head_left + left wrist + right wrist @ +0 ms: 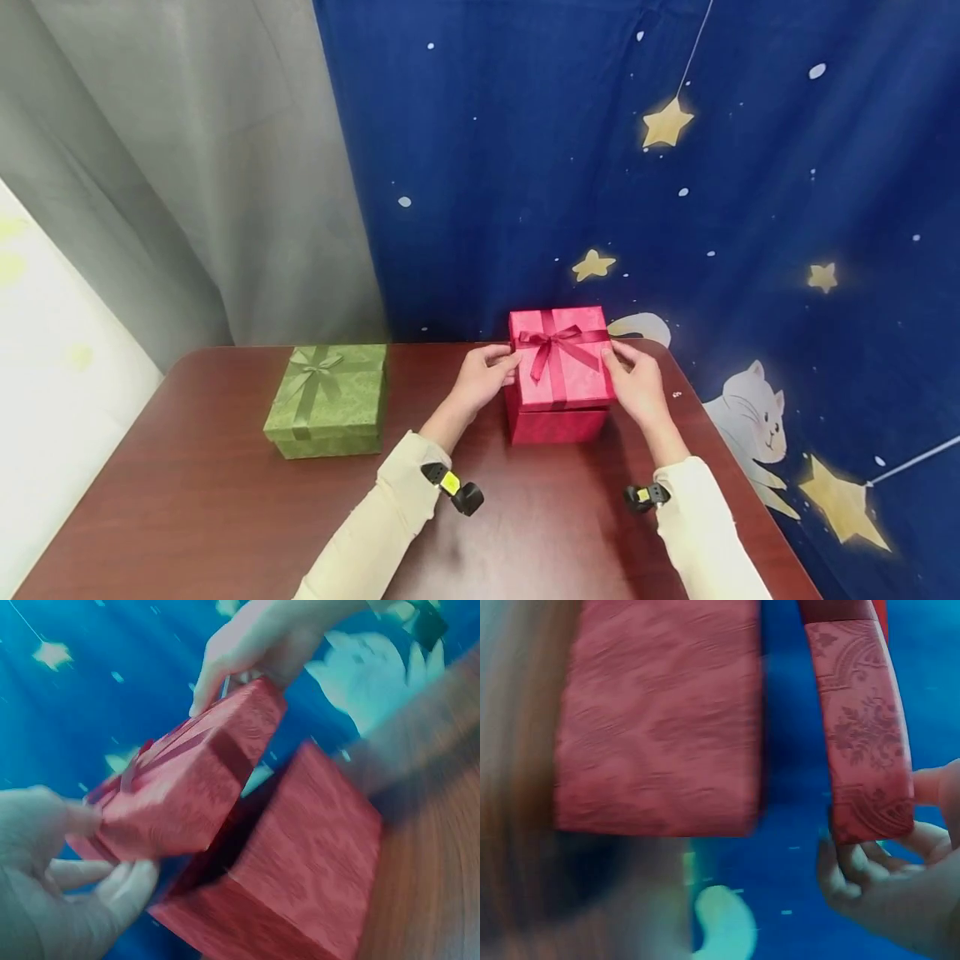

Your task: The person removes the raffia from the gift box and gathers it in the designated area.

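Note:
A red gift box lid [581, 379] with a dark red ribbon and bow is raised off its red box base [558, 427], which stands on the table. My left hand [480, 379] grips the lid's left side and my right hand [637, 383] its right side, each with the thumb near the top face and fingers under the edge. In the left wrist view a dark gap parts the lid [176, 810] from the base [315, 855]. The right wrist view also shows the lid [866, 735] apart from the base [660, 720]. What lies inside the base is hidden.
A closed green gift box [337, 404] with a green bow stands to the left on the brown table [187, 500]. Behind the table hang a grey curtain [292, 167] and a blue curtain [487, 167] with stars and a white cat.

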Tool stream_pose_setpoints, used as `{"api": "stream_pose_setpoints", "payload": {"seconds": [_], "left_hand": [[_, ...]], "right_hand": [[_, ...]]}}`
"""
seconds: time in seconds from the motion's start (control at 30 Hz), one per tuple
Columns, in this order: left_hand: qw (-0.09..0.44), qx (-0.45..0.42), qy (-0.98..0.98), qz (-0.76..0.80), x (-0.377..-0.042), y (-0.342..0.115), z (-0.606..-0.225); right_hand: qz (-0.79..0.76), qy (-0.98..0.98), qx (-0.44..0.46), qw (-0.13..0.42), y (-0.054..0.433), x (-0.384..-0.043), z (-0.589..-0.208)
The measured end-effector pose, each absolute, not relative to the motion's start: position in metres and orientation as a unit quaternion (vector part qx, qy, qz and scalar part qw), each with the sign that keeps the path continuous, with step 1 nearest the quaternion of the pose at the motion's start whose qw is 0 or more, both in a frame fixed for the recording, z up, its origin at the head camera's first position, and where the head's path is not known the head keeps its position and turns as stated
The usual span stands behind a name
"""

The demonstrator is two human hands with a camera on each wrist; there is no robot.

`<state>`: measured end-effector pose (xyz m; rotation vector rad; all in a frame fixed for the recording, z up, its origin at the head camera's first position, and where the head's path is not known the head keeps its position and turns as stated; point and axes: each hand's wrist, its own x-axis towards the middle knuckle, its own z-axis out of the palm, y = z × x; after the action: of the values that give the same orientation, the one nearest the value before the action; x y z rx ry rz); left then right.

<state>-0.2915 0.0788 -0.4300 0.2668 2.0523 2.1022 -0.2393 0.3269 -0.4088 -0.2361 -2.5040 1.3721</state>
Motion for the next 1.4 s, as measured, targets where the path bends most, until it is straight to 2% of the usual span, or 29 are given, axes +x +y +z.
{"api": "stream_pose_setpoints", "payload": {"seconds": [0.17, 0.33, 0.4, 0.5, 0.63, 0.7, 0.8, 1.03, 1.4], "left_hand": [[0.112, 0.178, 0.644, 0.736, -0.268, 0.052, -0.408], [0.104, 0.337, 0.643, 0.679, -0.235, 0.027, -0.411], [0.098, 0.409, 0.663, 0.62, -0.224, 0.022, -0.416], [0.048, 0.526, 0.704, 0.475, -0.21, 0.021, -0.428], [-0.094, 0.628, 0.726, 0.264, -0.194, 0.026, -0.446], [-0.142, 0.641, 0.73, 0.187, -0.189, 0.03, -0.457], [-0.166, 0.64, 0.741, 0.119, -0.185, 0.034, -0.474], [-0.182, 0.643, 0.743, 0.033, -0.182, 0.042, -0.496], [-0.172, 0.64, 0.748, 0.028, -0.177, 0.051, -0.506]], "right_hand": [[0.551, -0.829, 0.02, 0.092, 0.339, -0.204, -0.38], [0.552, -0.823, 0.126, 0.035, 0.356, -0.153, -0.374], [0.508, -0.843, 0.176, 0.034, 0.358, -0.136, -0.378], [0.402, -0.873, 0.266, 0.073, 0.359, -0.119, -0.392], [0.226, -0.888, 0.361, 0.175, 0.359, -0.111, -0.418], [0.154, -0.888, 0.384, 0.2, 0.36, -0.111, -0.433], [0.066, -0.878, 0.416, 0.227, 0.361, -0.115, -0.457], [-0.041, -0.858, 0.446, 0.253, 0.364, -0.116, -0.499], [-0.056, -0.862, 0.431, 0.261, 0.368, -0.116, -0.517]]}}
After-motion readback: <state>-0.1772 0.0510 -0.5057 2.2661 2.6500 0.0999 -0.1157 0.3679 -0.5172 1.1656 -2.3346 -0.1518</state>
